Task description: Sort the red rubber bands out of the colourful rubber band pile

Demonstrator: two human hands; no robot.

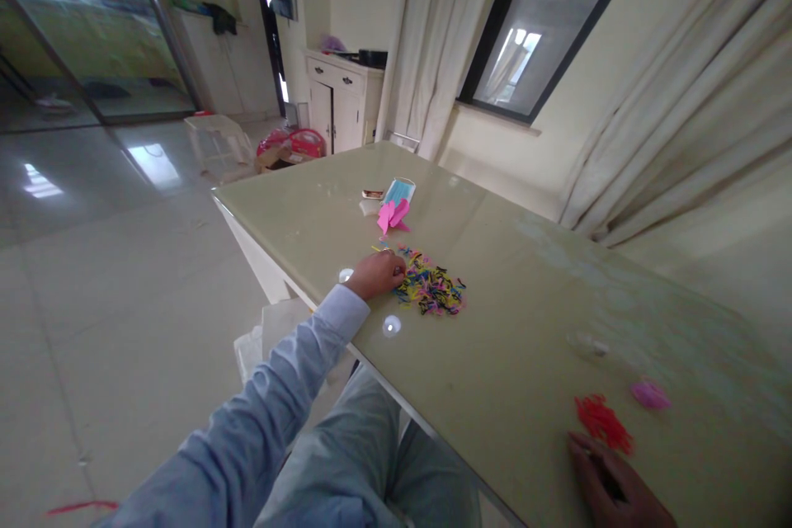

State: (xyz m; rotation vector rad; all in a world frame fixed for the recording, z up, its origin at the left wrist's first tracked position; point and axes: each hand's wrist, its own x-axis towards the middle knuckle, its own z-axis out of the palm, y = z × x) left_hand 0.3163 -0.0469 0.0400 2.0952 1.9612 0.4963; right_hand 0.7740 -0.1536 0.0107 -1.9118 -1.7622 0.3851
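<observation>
A heap of small multicoloured pieces [435, 287] lies on the green tabletop [507, 330]. My left hand [376, 274] touches the left edge of that heap with its fingers curled together; whatever they hold is too small to name. At the lower right, a red pile [603, 422] lies just beyond the fingertips of my right hand [610, 478]. The thumb and fingers of that hand are bent toward each other, and blur hides whether anything is between the tips. A small purple-pink pile [650, 394] sits to the right of the red one.
Beyond the heap are pink pieces [393, 216], a blue mask [399, 191] and a small box [372, 195]. Clear round items [392, 326] lie near the table's front edge. A transparent object [587, 344] stands or lies above the red pile.
</observation>
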